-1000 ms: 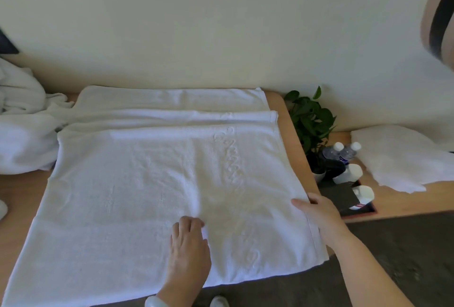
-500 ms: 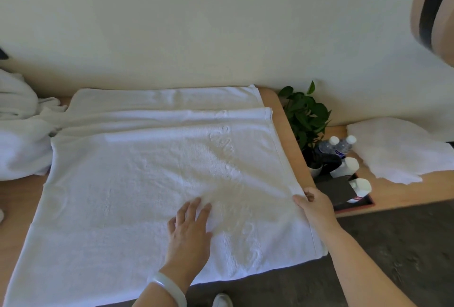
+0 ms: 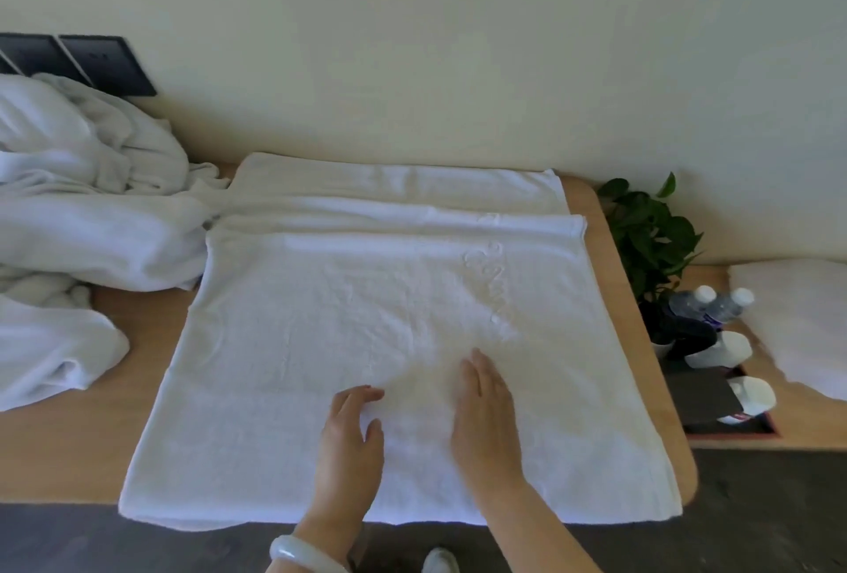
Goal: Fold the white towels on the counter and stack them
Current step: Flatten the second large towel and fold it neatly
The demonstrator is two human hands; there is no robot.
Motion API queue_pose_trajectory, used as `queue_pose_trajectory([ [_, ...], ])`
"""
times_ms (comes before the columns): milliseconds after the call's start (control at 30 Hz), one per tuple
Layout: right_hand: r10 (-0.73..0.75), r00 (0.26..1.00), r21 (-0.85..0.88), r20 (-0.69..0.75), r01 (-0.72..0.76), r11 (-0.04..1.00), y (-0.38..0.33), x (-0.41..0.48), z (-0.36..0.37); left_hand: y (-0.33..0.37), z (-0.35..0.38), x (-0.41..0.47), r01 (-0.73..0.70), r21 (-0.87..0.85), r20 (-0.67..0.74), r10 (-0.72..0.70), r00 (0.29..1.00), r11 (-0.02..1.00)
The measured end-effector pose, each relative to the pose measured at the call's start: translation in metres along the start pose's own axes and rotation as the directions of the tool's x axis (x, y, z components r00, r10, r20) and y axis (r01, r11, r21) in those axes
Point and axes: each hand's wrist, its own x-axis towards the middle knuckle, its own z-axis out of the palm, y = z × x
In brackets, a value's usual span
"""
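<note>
Head view: flat hands (image 3: 486,421) on nubby rectangular terry towel (image 3: 366,320).

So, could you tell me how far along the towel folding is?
Early on. One towel lies spread flat on the counter. The left hand and right hand rest on it near the front edge. The crumpled pile on the left awaits folding and stacking.

The left hand (image 3: 350,444) and right hand (image 3: 486,426) lie palms down, side by side, slightly apart, fingers extended away from the body.
</note>
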Motion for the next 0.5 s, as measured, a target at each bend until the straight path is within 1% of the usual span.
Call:
queue_pose_trajectory([
  [67, 0.100, 0.995, -0.008, 0.003, -0.100, 0.995, 0.011, 0.002, 0.011, -0.024, -0.037, 0.013, 0.113, 0.102, -0.162, -0.096, 0.982, 0.988],
  [100, 0.113, 0.994, -0.005, 0.002, -0.113, 0.994, 0.017, 0.002, 0.015, -0.039, -0.058, 0.021, 0.200, 0.162, -0.244, -0.157, 0.957, 0.966],
  [167, 0.078, 0.997, -0.027, 0.020, -0.078, 0.997, 0.028, 0.003, 0.022, -0.066, -0.097, 0.036, 0.391, 0.239, -0.334, -0.303, 0.892, 0.889],
  [200, 0.060, 0.997, -0.048, 0.039, -0.058, 0.997, 0.032, 0.004, 0.024, -0.075, -0.113, 0.041, 0.466, 0.247, -0.336, -0.376, 0.864, 0.850],
  [267, 0.044, 0.996, -0.090, 0.076, -0.037, 0.995, 0.036, 0.005, 0.027, -0.082, -0.134, 0.052, 0.567, 0.175, -0.309, -0.502, 0.808, 0.805],
  [300, 0.054, 0.994, -0.108, 0.095, -0.044, 0.993, 0.034, 0.005, 0.026, -0.085, -0.142, 0.058, 0.589, 0.120, -0.308, -0.534, 0.787, 0.799],
  [367, 0.082, 0.987, -0.120, 0.139, -0.065, 0.991, 0.025, 0.005, 0.021, -0.092, -0.157, 0.069, 0.577, 0.023, -0.280, -0.549, 0.788, 0.817],
  [400, 0.098, 0.980, -0.120, 0.171, -0.078, 0.990, 0.020, 0.006, 0.018, -0.095, -0.167, 0.074, 0.581, -0.068, -0.223, -0.580, 0.783, 0.811],
  [433, 0.114, 0.974, -0.123, 0.194, -0.091, 0.988, 0.017, 0.007, 0.016, -0.098, -0.176, 0.079, 0.574, -0.143, -0.136, -0.590, 0.796, 0.807],
  [467, 0.128, 0.968, -0.125, 0.217, -0.102, 0.987, 0.016, 0.009, 0.013, -0.102, -0.183, 0.083, 0.580, -0.254, -0.035, -0.606, 0.794, 0.774],
  [500, 0.137, 0.960, -0.123, 0.245, -0.110, 0.986, 0.016, 0.011, 0.011, -0.105, -0.190, 0.083, 0.604, -0.373, 0.076, -0.625, 0.777, 0.705],
])
